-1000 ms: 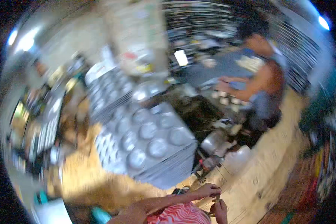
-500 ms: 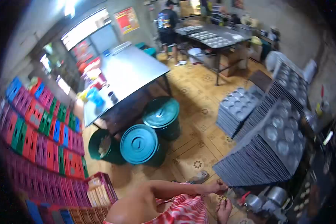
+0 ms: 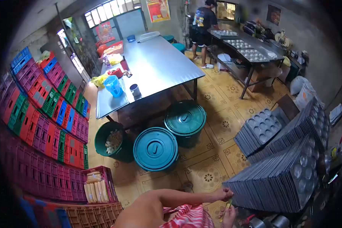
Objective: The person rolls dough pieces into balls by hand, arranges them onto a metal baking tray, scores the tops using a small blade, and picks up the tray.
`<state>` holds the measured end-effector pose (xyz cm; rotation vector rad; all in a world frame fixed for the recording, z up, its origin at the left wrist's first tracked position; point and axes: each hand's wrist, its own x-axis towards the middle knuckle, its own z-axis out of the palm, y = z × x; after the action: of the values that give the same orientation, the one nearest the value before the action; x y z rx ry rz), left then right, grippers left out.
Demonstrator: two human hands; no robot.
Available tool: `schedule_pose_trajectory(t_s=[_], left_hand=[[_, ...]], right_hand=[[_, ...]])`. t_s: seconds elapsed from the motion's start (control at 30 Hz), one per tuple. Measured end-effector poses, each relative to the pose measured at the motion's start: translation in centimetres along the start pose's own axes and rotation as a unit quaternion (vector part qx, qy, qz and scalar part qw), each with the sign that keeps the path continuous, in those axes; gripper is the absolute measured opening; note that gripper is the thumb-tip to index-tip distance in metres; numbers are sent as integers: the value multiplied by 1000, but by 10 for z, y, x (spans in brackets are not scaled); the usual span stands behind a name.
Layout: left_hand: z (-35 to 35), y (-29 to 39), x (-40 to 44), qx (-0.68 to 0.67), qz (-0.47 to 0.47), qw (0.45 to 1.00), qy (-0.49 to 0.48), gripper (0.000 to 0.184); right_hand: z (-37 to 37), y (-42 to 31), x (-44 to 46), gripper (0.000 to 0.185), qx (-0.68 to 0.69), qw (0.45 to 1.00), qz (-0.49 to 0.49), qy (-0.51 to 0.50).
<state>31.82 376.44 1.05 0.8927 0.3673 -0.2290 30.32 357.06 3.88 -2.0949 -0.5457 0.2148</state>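
Note:
At the bottom of the head view, my left hand [image 3: 225,194] has its fingers pinched together; what they hold is too small to make out. Just below it, my right hand [image 3: 228,216] is closed on a small, thin yellowish item [image 3: 228,205] that points up toward my left hand. The two hands are close together over red-and-white patterned cloth [image 3: 190,217]. Right beside them rises a tall stack of grey moulded baking trays [image 3: 266,186].
A metal table [image 3: 155,60] holds a blue pitcher [image 3: 113,86] and a cup [image 3: 134,90]. Lidded green bins [image 3: 155,149] stand before it. Stacked crates [image 3: 38,133] line the left. A person [image 3: 203,30] stands by a far table with filled trays [image 3: 250,53].
The view has swung from the other worker and the tray stacks toward the metal table, bins and crates. My hands remain close together at the bottom.

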Motion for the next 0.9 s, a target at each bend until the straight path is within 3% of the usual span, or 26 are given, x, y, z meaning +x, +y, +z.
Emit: schedule_pose_trajectory(t_s=[0.03, 0.07, 0.1, 0.13, 0.17, 0.2, 0.27, 0.37, 0.43, 0.5, 0.6, 0.67, 0.7, 0.77, 0.8, 0.87, 0.9], left_hand=[[-12, 8, 0, -6, -36, 999, -38, 26], [-21, 6, 4, -6, -83, 993, -87, 27], [-26, -3, 7, -2, -54, 994, -91, 23], [-24, 4, -1, 7, -91, 991, -99, 20], [-27, 22, -9, 22, -130, 984, -117, 18], [-45, 16, -3, 26, -138, 965, -222, 13], [-9, 51, -23, 80, -221, 966, -105, 19], [-5, 11, -5, 84, -288, 945, -133, 18], [19, -10, 2, 117, -307, 929, -170, 18], [63, -16, -5, 148, -341, 913, -170, 19], [106, -86, 6, 182, -355, 883, -248, 22], [148, -130, 4, 221, -375, 856, -280, 22], [174, -149, -2, 250, -390, 833, -302, 23], [232, -193, -17, 295, -404, 807, -315, 24], [251, -215, -27, 338, -418, 778, -324, 26], [280, -267, -35, 321, -414, 784, -333, 28], [299, -287, -38, 292, -402, 796, -345, 30]], right_hand=[[7, 7, -7, 40, 140, 969, 200, -43], [8, -23, -3, 40, 138, 965, 222, -20], [10, -50, 3, 29, 202, 952, 225, -54], [4, -79, 2, 19, 264, 934, 231, -67], [8, -80, -6, 20, 248, 935, 246, -62], [12, -72, -15, 22, 234, 934, 265, -50], [17, -91, -23, 26, 287, 902, 323, 25], [31, -47, -72, 30, 285, 904, 290, 128], [24, -28, -92, 34, 272, 913, 279, 117], [2, -28, -116, 36, 314, 879, 321, 163], [-35, -7, -169, 37, 371, 827, 387, 167], [-64, -11, -207, 33, 241, 852, 380, 266], [-66, 4, -231, 33, 247, 850, 379, 271], [-66, 42, -285, 24, 47, 863, 284, 415], [-79, 48, -307, 24, 57, 860, 286, 418], [-123, 47, -347, 27, 339, 696, 379, 508], [-140, 45, -368, 27, 334, 671, 383, 539]])
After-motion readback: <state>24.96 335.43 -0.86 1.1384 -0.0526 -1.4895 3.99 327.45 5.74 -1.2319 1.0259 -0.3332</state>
